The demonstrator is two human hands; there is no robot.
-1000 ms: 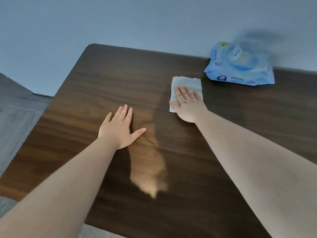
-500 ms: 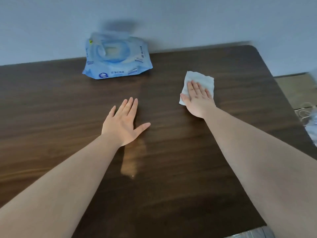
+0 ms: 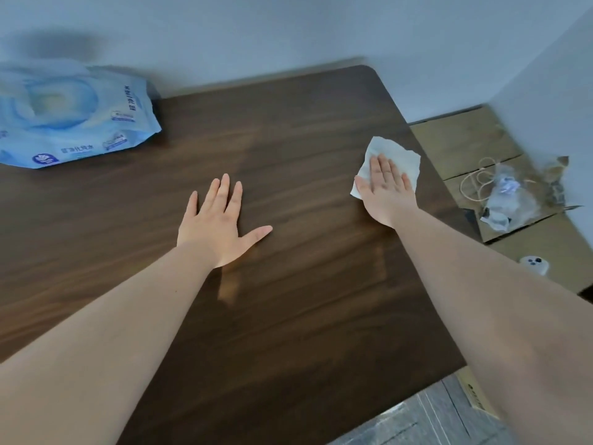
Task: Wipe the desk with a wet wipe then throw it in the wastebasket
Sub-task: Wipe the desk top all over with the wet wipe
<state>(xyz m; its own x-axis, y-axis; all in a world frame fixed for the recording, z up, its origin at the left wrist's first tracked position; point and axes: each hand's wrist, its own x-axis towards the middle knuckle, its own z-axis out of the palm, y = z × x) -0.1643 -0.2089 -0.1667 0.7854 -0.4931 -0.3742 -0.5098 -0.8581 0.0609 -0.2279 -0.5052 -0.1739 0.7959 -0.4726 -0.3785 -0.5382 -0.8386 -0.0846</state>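
Observation:
A dark wooden desk [image 3: 288, 332] fills most of the head view. My right hand [image 3: 388, 192] lies flat, palm down, on a white wet wipe [image 3: 406, 159], pressing it onto the desk near the far right edge. Most of the wipe is under my fingers; its crumpled upper and right edges stick out. My left hand [image 3: 219, 226] rests flat on the middle of the desk with fingers spread and nothing in it. To the right of the desk, an open cardboard box [image 3: 465, 146] on the floor holds crumpled plastic [image 3: 507, 194] and string.
A blue pack of wet wipes [image 3: 70, 123] lies at the far left of the desk against the pale wall. A small white object [image 3: 534, 264] sits by the box. Grey floor [image 3: 426, 419] shows past the desk's near right corner.
My right hand has slid the wipe rightward across the desk, toward the right edge. The view has swung right, so the pack is now at far left and the box is visible.

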